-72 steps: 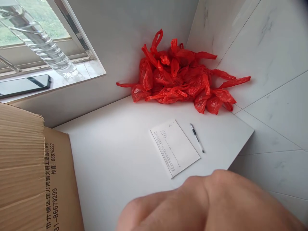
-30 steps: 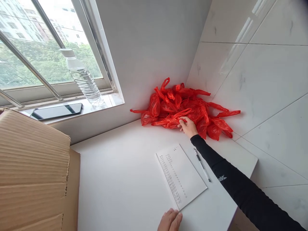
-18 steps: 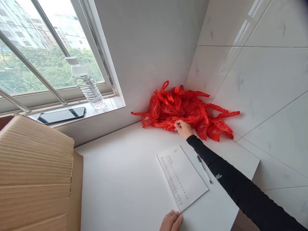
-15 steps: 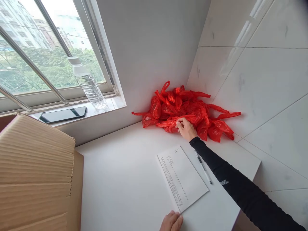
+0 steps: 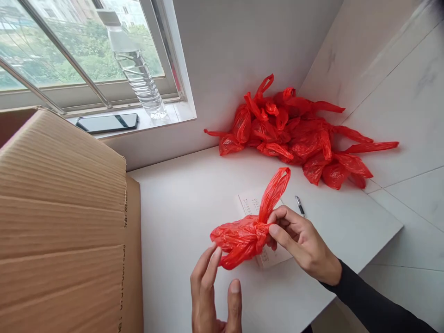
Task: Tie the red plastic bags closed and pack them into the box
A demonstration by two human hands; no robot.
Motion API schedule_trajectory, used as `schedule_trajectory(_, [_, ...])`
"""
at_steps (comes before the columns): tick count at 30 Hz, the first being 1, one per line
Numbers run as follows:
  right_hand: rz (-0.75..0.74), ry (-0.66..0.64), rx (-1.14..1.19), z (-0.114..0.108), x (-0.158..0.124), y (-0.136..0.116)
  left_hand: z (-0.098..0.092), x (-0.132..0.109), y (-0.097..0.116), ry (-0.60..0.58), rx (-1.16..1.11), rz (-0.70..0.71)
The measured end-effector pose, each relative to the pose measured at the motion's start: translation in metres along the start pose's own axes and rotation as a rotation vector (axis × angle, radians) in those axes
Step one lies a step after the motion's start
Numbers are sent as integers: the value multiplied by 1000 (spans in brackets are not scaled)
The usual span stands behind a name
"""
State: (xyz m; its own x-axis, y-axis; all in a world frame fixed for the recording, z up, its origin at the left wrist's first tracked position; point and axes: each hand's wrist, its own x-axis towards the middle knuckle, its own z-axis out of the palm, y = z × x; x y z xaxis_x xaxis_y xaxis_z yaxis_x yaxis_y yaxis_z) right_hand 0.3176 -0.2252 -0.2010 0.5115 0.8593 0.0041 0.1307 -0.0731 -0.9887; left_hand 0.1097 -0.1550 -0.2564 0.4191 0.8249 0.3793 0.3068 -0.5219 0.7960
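Observation:
A tied red plastic bag (image 5: 239, 238) hangs in front of me over the table, its looped handle sticking up. The thumb and fingers of my right hand (image 5: 294, 236) pinch it by the knot. My left hand (image 5: 215, 291) is raised at the bag's near left side with fingers and thumb spread; a fingertip is close to the plastic, and I cannot tell whether it touches. Behind the bag, a sheet of handwritten paper (image 5: 274, 260) lies partly covered. A pen (image 5: 300, 206) lies just beyond my right hand. What the bag contains is hidden.
Several more red plastic bags (image 5: 291, 134) are heaped against the wall at the table's far corner. A cardboard box (image 5: 69, 222) stands at the left. On the windowsill are a phone (image 5: 107, 123) and a clear water bottle (image 5: 142, 85).
My right hand has taken a red bag from the heap and brought it nearer, above the paper. My left hand has lifted from the paper's near edge and opened beside the bag. The view has shifted.

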Motion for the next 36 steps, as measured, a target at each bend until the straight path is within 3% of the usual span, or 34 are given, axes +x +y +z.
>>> schedule_trajectory(5, [132, -193, 100, 26, -25, 14, -12, 11, -1, -224, -7, 9])
schedule_trajectory(8, [140, -202, 88, 31, -27, 21, -12, 8, -10, -318, 19, 59])
schedule_trajectory(15, [145, -194, 103, 31, -28, 26, -8, 1, -11, -403, 58, 111])
schedule_trajectory(20, [155, -191, 84, 32, -30, 27, -6, -2, -15, -392, 69, 137])
schedule_trajectory(30, [211, -254, 45, 34, -33, 25, -9, -10, -13, -293, -195, 38])
schedule_trajectory(36, [171, -233, -144, 29, -54, 52, -15, -22, -8, -246, -169, 19])
